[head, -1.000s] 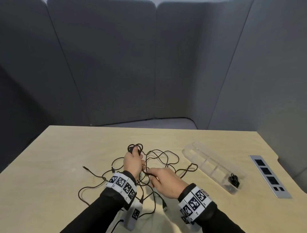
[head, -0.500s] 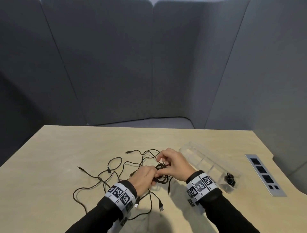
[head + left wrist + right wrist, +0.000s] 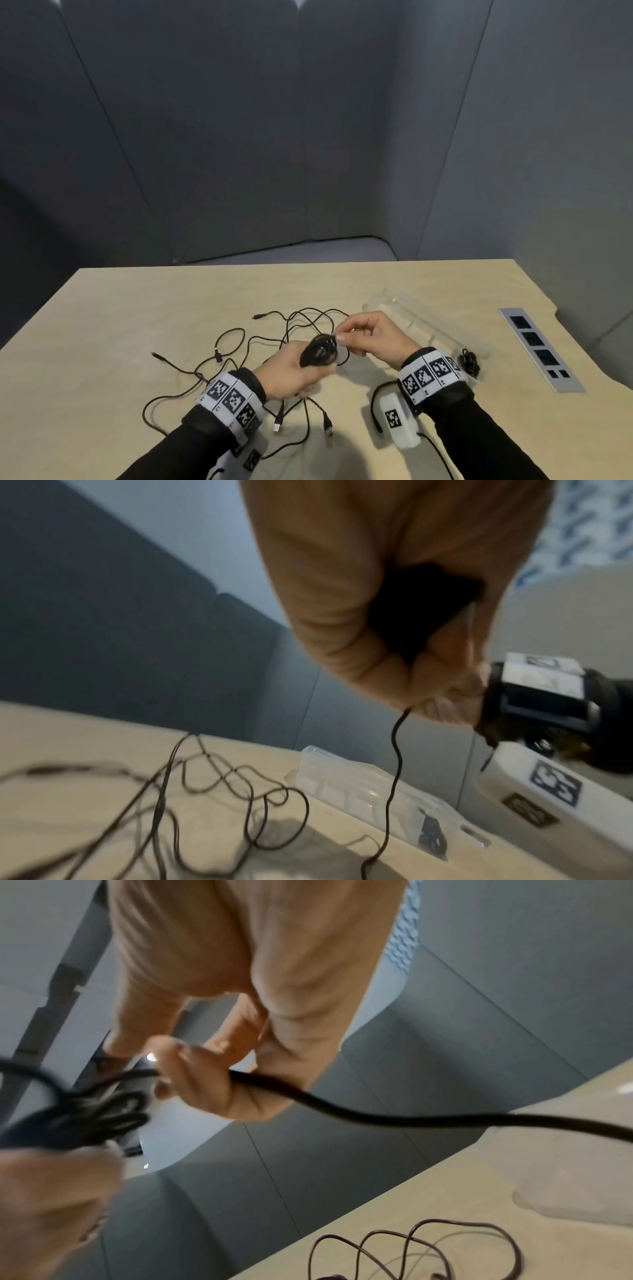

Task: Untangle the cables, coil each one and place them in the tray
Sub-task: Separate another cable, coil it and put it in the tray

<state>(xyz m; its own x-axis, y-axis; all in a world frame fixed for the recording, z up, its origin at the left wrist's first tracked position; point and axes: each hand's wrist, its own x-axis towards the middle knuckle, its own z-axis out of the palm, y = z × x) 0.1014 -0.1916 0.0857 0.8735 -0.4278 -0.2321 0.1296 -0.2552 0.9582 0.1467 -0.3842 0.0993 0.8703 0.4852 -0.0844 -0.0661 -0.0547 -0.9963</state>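
Observation:
My left hand (image 3: pixel 294 368) grips a small coil of black cable (image 3: pixel 320 350) above the middle of the table; the coil (image 3: pixel 78 1118) shows blurred in the right wrist view. My right hand (image 3: pixel 368 334) pinches the free end of that cable (image 3: pixel 342 1112) just right of the coil. Several loose black cables (image 3: pixel 260 342) lie tangled on the table left of and behind the hands, with plugs near my left wrist. A clear plastic tray (image 3: pixel 421 318) lies to the right, with one coiled black cable (image 3: pixel 470 363) in its near end.
The light wooden table (image 3: pixel 120 308) has grey padded walls behind it. A grey socket panel (image 3: pixel 537 346) is set into the table at the far right. A white tagged device (image 3: pixel 399 423) hangs under my right wrist.
My left hand has lifted the coil higher and turned it up. My right hand has drawn its pinched end a little to the right, away from the coil.

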